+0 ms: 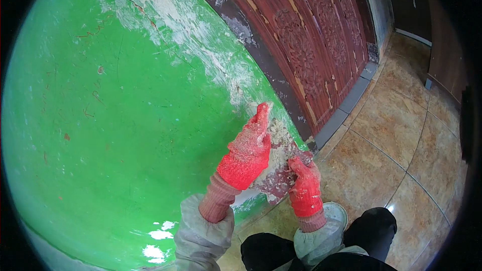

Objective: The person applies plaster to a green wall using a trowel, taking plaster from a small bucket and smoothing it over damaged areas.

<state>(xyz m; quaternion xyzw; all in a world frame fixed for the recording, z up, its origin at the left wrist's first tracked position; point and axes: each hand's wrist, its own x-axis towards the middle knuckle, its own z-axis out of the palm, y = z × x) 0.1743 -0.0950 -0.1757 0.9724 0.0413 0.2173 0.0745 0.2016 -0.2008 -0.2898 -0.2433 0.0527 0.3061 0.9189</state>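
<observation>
Head view: left hand flat, nothing held, on green wall; right hand grip unclear.

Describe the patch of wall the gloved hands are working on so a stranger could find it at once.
Start at the big green wall and follow it right to the carved reddish door. Low beside the dark door frame, the bare patch lies between the left hand and right hand: pale and reddish, not green.

I see a carved dark-red wooden door right of the work area, a grey threshold strip along its foot, glossy tan floor tiles, and a white shoe on them.
</observation>
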